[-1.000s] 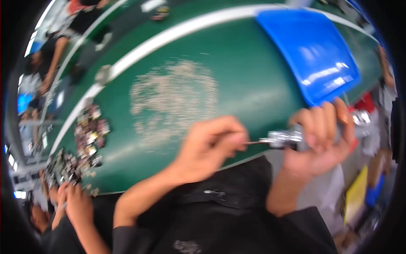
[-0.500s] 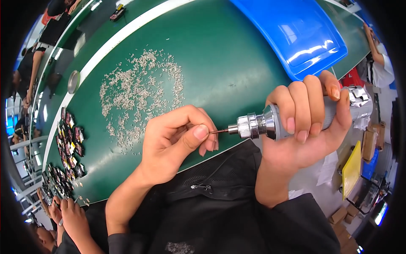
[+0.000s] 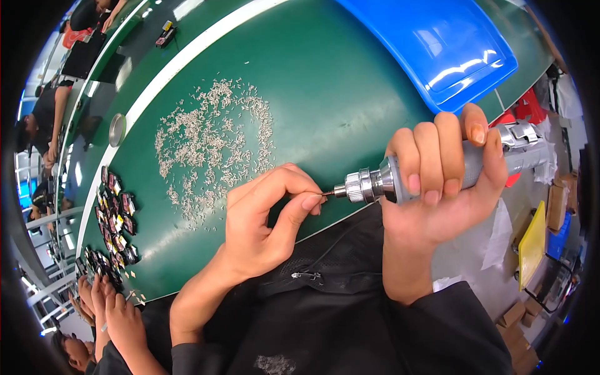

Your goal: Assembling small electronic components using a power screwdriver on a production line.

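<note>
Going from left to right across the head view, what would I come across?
Small dark parts → pile of tiny pins → left hand → tool's metal tip → right hand gripping the tool → yellow sheet.

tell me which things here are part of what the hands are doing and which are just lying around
In hand:
- right hand gripping the silver power screwdriver
- left hand pinching at the screwdriver's tip
- heap of small silver screws on the green table

Lying about:
- blue tray
- dark small parts at the table's left edge
- round metal lid
</note>
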`<state>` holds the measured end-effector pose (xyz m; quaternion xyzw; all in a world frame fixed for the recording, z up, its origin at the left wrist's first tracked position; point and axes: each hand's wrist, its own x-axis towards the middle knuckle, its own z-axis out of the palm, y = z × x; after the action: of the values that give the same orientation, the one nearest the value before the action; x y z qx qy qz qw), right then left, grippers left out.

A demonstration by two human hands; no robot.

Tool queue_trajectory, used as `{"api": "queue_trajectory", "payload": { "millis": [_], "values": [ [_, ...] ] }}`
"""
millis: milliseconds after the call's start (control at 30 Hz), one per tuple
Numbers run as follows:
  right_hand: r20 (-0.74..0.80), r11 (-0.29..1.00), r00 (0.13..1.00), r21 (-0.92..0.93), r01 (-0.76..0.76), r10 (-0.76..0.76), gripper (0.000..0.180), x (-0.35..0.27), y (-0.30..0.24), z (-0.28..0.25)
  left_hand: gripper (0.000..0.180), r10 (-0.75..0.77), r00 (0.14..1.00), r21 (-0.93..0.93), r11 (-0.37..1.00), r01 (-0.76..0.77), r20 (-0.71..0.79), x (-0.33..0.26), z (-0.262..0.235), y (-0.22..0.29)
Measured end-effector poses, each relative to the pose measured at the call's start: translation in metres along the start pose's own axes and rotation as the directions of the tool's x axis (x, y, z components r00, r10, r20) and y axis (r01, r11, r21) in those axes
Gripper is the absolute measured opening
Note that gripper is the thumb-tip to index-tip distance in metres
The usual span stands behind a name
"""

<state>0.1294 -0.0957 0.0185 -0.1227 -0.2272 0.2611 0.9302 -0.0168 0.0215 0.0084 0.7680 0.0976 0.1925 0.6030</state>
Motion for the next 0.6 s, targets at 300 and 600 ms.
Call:
{"api": "queue_trajectory", "payload": {
  "millis": [300, 600],
  "values": [
    [-0.076, 0.999, 0.997, 0.028, 0.030, -0.028, 0.021, 0.005, -0.007, -0.008, 0.031, -0.056, 0.981, 0.138, 0.987, 0.082, -0.184, 0.014, -0.029, 0.020],
    [-0.158, 0.995, 0.987, 0.087, 0.048, -0.033, 0.020, 0.011, -0.012, -0.008, 0.028, -0.048, 0.994, 0.071, 0.996, 0.055, -0.100, 0.013, -0.001, 0.028]
  ]
}}
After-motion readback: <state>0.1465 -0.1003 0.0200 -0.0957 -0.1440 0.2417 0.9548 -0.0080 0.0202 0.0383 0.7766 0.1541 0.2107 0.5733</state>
